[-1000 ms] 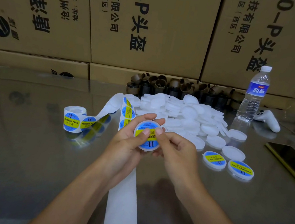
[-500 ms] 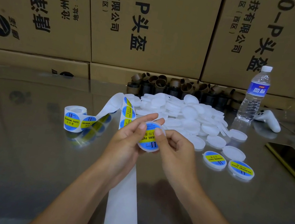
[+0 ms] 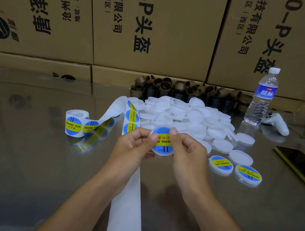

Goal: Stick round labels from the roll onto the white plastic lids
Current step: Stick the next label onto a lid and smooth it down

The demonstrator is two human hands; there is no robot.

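A white lid (image 3: 163,144) with a blue and yellow round label on its face is held up between both hands above the table's middle. My left hand (image 3: 134,148) pinches its left edge, thumb on the label. My right hand (image 3: 188,151) pinches its right edge, thumb pressing near the top. The label roll (image 3: 75,125) stands at the left, its strip (image 3: 131,116) running to my hands; bare backing paper (image 3: 126,207) trails toward me. A heap of plain white lids (image 3: 186,115) lies behind. Two labelled lids (image 3: 220,164) (image 3: 248,174) lie to the right.
A water bottle (image 3: 262,97) stands at the back right beside a white game controller (image 3: 276,122). A phone in a yellow case (image 3: 304,169) lies at the right edge. Brown cardboard cores (image 3: 181,92) line the back, in front of stacked cartons (image 3: 158,25).
The lid has turned in my fingers, and both thumbs have slid apart across the label toward its edges. The hands have stayed in the same place.
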